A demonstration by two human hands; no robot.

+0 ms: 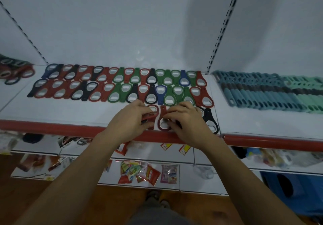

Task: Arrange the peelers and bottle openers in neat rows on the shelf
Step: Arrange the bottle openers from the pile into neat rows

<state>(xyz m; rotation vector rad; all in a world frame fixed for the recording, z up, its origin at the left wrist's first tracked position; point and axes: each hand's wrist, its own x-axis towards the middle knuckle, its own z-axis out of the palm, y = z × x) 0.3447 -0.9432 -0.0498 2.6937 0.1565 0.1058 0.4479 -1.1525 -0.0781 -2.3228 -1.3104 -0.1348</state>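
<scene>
Two rows of bottle openers (122, 85) in red, black, green and blue lie on the white shelf (70, 113), alternating head and tail. At the shelf's front a third row starts with a black opener (211, 120) on the right. My right hand (185, 120) presses on a red opener (163, 120) lying flat beside it. My left hand (129, 120) grips several red openers (150, 115) just to the left. Teal and green peelers (271, 92) lie in packed rows on the right section.
A loose pile of openers (14, 71) sits at the far left. The shelf's red front edge (52, 127) runs below my hands. Lower shelves hold packets (139, 172) and other goods. Slotted uprights (222, 27) divide the back wall.
</scene>
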